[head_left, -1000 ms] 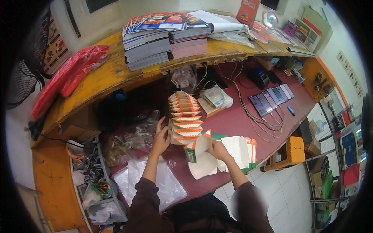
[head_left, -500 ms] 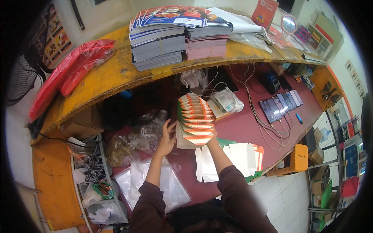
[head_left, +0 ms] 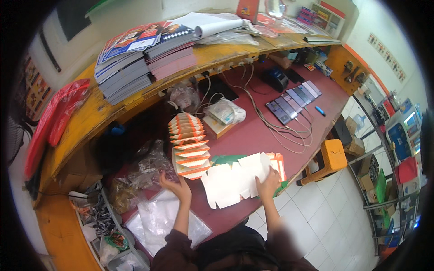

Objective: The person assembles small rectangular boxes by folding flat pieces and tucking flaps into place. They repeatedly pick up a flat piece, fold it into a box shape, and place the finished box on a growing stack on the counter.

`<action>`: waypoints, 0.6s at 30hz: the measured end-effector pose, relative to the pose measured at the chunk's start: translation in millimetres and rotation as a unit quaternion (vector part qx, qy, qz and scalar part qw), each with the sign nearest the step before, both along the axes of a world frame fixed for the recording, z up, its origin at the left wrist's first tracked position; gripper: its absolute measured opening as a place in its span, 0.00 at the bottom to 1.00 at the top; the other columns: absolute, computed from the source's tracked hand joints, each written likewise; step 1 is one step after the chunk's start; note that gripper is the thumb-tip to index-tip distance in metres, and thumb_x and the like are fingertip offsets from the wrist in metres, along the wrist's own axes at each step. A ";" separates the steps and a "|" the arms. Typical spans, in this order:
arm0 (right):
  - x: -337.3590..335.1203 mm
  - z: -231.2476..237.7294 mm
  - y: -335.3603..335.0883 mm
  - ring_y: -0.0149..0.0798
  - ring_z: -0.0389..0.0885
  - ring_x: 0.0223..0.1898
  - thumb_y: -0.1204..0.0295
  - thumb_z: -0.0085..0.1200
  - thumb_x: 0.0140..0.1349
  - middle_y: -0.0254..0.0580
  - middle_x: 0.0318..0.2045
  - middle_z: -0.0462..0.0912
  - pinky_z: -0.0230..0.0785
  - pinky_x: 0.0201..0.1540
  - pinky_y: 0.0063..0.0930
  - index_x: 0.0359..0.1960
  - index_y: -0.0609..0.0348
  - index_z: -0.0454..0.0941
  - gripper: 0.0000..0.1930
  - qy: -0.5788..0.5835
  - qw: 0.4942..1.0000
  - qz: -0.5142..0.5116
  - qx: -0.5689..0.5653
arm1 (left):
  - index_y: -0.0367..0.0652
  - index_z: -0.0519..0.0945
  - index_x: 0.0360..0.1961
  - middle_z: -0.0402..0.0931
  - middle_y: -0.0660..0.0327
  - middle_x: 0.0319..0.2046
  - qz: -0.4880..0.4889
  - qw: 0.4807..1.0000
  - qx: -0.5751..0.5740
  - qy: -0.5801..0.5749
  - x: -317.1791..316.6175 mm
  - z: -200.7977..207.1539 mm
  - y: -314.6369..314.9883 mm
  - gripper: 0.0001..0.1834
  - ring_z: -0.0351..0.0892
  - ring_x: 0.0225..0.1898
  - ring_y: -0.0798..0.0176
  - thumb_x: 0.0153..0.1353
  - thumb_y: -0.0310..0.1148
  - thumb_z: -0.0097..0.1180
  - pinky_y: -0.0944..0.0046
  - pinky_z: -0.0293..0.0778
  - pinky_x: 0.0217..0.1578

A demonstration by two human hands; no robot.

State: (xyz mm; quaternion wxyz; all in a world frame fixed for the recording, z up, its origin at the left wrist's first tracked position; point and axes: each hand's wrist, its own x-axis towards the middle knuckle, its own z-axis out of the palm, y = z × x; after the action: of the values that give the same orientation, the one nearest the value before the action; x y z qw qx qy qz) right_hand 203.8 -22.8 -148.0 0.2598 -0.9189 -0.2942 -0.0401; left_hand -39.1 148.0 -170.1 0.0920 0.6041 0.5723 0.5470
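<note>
A row of nested folded paper boxes [head_left: 191,153], white inside with orange zigzag edges, lies on the dark red desk. My left hand [head_left: 179,187] is beside the row's near end, palm turned up and fingers apart, holding nothing. Flat unfolded box blanks [head_left: 230,180], plain white side up, lie to the right of the row. At their right end my right hand [head_left: 268,183] rests on the top blank, thumb and fingers spread over it. Beneath and beyond it show orange-and-white printed blanks [head_left: 280,168] and green ones [head_left: 226,160].
Clear plastic sheets [head_left: 199,226] and crumpled plastic bags [head_left: 151,165] lie to the left. Farther back are a white packet [head_left: 225,111], loose cables [head_left: 266,122] and a row of phones [head_left: 294,101]. Stacked leaflets [head_left: 124,77] stand on the yellow shelf. An orange stool [head_left: 333,156] is at right.
Both hands have let go of the box row, which now rests on the desk. My right hand has moved right onto the white blanks; my left has drawn back nearer. The view has turned right.
</note>
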 end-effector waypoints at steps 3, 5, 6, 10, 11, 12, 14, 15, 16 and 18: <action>6.6 -17.2 -45.0 0.49 0.61 0.58 0.61 0.66 0.45 0.49 0.54 0.65 0.51 0.54 0.52 0.60 0.56 0.62 0.39 0.019 0.995 -0.064 -0.080 | 0.35 0.62 0.56 0.65 0.48 0.50 -0.203 0.973 0.094 0.064 12.7 3.0 -84.3 0.30 0.64 0.52 0.45 0.54 0.34 0.57 0.42 0.53 0.56; 9.1 -28.9 -58.2 0.48 0.61 0.57 0.60 0.65 0.46 0.48 0.54 0.65 0.52 0.54 0.53 0.61 0.56 0.61 0.39 0.006 0.994 -0.063 -0.087 | 0.41 0.68 0.53 0.65 0.51 0.53 -0.465 0.870 -0.045 0.158 28.6 0.4 -116.4 0.27 0.63 0.55 0.45 0.53 0.37 0.57 0.43 0.52 0.58; 9.0 -34.5 -61.7 0.47 0.61 0.57 0.60 0.65 0.47 0.48 0.55 0.65 0.52 0.54 0.53 0.61 0.56 0.61 0.39 -0.010 0.995 -0.061 -0.083 | 0.44 0.69 0.54 0.62 0.51 0.56 -0.517 0.820 -0.084 0.232 42.9 -2.4 -123.1 0.26 0.60 0.58 0.44 0.54 0.40 0.57 0.41 0.51 0.59; 17.6 -48.8 -66.2 0.45 0.67 0.52 0.65 0.62 0.51 0.46 0.48 0.71 0.56 0.50 0.46 0.51 0.56 0.69 0.25 -0.130 0.991 -0.001 -0.013 | 0.54 0.69 0.58 0.52 0.51 0.65 -0.534 0.738 -0.101 0.401 73.1 -10.3 -119.5 0.29 0.49 0.66 0.42 0.56 0.49 0.54 0.36 0.45 0.62; 22.8 -49.3 -66.7 0.45 0.70 0.49 0.67 0.61 0.51 0.45 0.44 0.73 0.59 0.49 0.43 0.49 0.57 0.70 0.23 -0.164 0.986 0.026 0.004 | 0.55 0.68 0.59 0.51 0.51 0.66 -0.534 0.736 -0.106 0.401 77.5 -11.3 -115.8 0.30 0.48 0.67 0.42 0.56 0.51 0.53 0.35 0.45 0.62; 28.1 -48.7 -65.7 0.44 0.72 0.45 0.67 0.60 0.53 0.45 0.40 0.75 0.61 0.45 0.40 0.46 0.57 0.70 0.20 -0.072 0.997 0.030 0.027 | 0.56 0.67 0.60 0.50 0.51 0.66 -0.537 0.728 -0.119 0.410 80.2 -11.4 -110.8 0.31 0.46 0.67 0.42 0.56 0.52 0.52 0.34 0.45 0.61; 38.1 -42.7 -61.8 0.43 0.77 0.37 0.68 0.57 0.56 0.45 0.32 0.77 0.65 0.38 0.35 0.40 0.58 0.71 0.13 0.120 0.991 0.021 0.053 | 0.58 0.66 0.61 0.49 0.51 0.67 -0.551 0.718 -0.135 0.404 84.1 -8.8 -103.7 0.32 0.45 0.68 0.40 0.57 0.56 0.50 0.29 0.43 0.60; 42.1 -36.9 -58.2 0.43 0.77 0.35 0.68 0.56 0.58 0.45 0.30 0.77 0.66 0.36 0.35 0.40 0.59 0.71 0.12 0.142 0.983 0.007 0.113 | 0.57 0.65 0.62 0.49 0.50 0.67 -0.552 0.708 -0.137 0.419 87.3 -5.6 -101.4 0.31 0.46 0.67 0.41 0.58 0.55 0.49 0.31 0.47 0.60; 44.9 -29.4 -54.4 0.42 0.77 0.33 0.69 0.54 0.59 0.45 0.28 0.77 0.66 0.33 0.34 0.40 0.59 0.71 0.11 0.181 0.971 -0.017 0.158 | 0.55 0.65 0.62 0.49 0.49 0.66 -0.552 0.699 -0.139 0.433 90.6 -1.5 -99.8 0.31 0.47 0.67 0.41 0.59 0.53 0.49 0.34 0.50 0.60; 39.0 -9.9 -47.9 0.41 0.78 0.32 0.70 0.52 0.60 0.45 0.27 0.77 0.68 0.32 0.34 0.40 0.60 0.71 0.10 0.253 0.939 -0.016 0.231 | 0.51 0.63 0.63 0.50 0.47 0.65 -0.606 0.696 -0.194 0.332 101.3 12.0 -98.4 0.31 0.52 0.65 0.42 0.61 0.50 0.48 0.40 0.56 0.59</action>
State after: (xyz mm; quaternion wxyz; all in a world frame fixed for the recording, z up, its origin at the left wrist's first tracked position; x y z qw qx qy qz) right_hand 242.8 -70.7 -157.9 0.5302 -0.8179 -0.1864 0.1229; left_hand 62.3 49.6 -158.0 0.3229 0.9312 0.1687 0.0128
